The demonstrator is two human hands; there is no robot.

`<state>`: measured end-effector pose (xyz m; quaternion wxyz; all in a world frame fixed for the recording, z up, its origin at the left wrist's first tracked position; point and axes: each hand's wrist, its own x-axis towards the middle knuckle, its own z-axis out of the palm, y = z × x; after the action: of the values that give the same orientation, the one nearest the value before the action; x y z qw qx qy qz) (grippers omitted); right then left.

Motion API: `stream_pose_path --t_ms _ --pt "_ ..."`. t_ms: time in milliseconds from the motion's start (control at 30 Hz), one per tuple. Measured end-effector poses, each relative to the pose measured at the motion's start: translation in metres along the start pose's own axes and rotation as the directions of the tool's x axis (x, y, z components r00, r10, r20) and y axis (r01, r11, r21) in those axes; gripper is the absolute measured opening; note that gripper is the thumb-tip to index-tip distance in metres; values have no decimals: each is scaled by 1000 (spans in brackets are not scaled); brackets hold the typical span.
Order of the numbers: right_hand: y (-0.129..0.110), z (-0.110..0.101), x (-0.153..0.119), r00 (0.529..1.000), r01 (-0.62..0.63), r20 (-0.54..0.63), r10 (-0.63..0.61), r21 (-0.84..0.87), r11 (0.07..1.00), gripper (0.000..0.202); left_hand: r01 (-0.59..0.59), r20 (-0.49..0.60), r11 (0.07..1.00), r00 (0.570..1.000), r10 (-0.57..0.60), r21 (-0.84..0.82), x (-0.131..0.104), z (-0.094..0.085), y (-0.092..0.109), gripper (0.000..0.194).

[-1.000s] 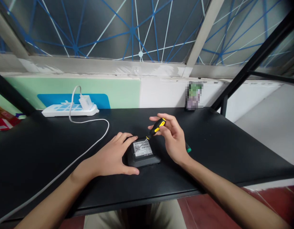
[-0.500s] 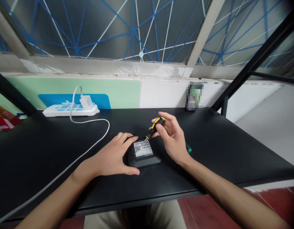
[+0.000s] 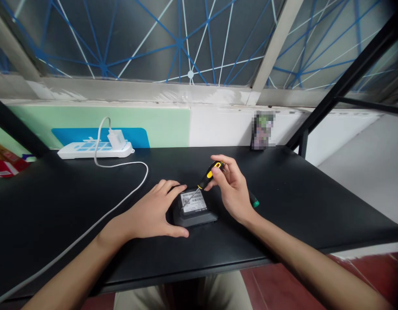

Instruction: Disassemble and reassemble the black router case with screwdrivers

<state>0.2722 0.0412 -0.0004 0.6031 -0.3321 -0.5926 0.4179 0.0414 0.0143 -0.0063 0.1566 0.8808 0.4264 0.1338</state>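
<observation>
A small black electronic device (image 3: 195, 219) lies on the black desk (image 3: 270, 234); on its upper face is a white label (image 3: 193, 201) with barcodes and a square code. My left hand (image 3: 153, 209) spans its left side, fingers at the far edge and thumb by the near edge, gripping it. A black-and-yellow screwdriver (image 3: 207, 177) is held by its handle in my right hand (image 3: 233, 189). Its thin shaft slants down to the left across the label, and the tip meets the device's left part near my left hand.
A green-and-black handle (image 3: 255, 201) lies partly hidden behind my right hand. At the back left stands a white power strip (image 3: 85, 150) with a plugged-in charger (image 3: 116, 139); its white cable (image 3: 121, 201) runs forward. A blurred upright object (image 3: 262, 131) leans against the wall.
The screwdriver's handle has turned, showing a different yellow patch, and my right fingers have shifted around it. My left hand and the device stay nearly in place.
</observation>
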Motion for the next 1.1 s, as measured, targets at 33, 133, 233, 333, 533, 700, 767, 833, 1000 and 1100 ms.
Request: stream_pose_path --t_ms 33,133,233,333,533,700,767,833,1000,1100 --pt "0 0 0 1000 -10 5 10 12 1000 28 5 6 1000 1000 -5 4 0 0 1 101" --pt "1 -2 0 998 -51 37 48 76 996 28 4 14 1000 1000 -4 14 0 -1 1 101" --pt "1 -3 0 996 -69 58 64 99 993 29 -1 4 1000 1000 1 13 1 -2 1 100" --pt "0 -3 -1 996 -66 67 60 93 993 31 0 8 1000 1000 0 8 0 -2 1 100" --pt "1 -1 0 999 -25 26 25 -13 1000 36 -5 4 1000 1000 5 12 0 -1 0 101" --pt "4 0 1 1000 -10 4 10 -32 999 37 0 12 1000 1000 -1 10 1 -1 0 101" --pt "4 -1 1 1000 -16 15 16 -23 1000 37 4 14 1000 1000 -4 11 1 -2 1 101" --pt "3 -1 0 999 -34 38 34 -8 999 36 8 23 1000 1000 -9 19 0 -2 1 101" --pt "0 -2 -1 995 -85 58 85 -9 996 34 -11 -1 1000 1000 11 7 0 0 0 100" --pt "-1 -1 -1 996 -84 40 85 -21 996 37 -6 7 1000 1000 6 2 0 0 -1 101"
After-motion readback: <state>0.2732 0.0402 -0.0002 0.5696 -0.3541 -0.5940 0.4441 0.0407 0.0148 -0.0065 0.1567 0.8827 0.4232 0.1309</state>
